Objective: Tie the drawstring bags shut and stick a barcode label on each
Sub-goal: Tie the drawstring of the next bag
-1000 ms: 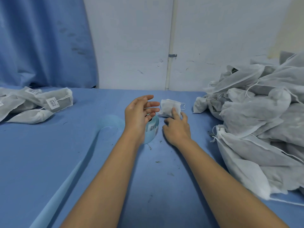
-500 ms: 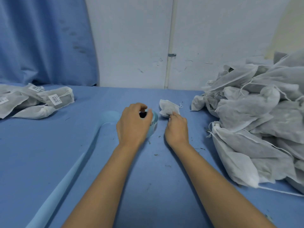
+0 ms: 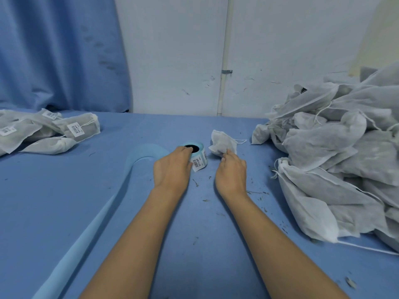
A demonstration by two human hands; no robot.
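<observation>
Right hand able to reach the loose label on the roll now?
Likely yes: the label sticks out toward the right hand, bare table between; but that hand pinches the small bag.

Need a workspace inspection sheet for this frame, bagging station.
Surface: blue-covered table, scattered with plant crumbs.
Job's things: label roll, core up, at centre; loose drawstring bag right of it; bag pile at right, no labels visible; labelled bags far left.
Clutter: backing strip trailing from roll toward near left.
Grippers: left hand grips label roll; right hand pinches loose drawstring bag.
Cables: nothing seen.
Surroundings: blue curtain, white wall, vertical pipe.
</observation>
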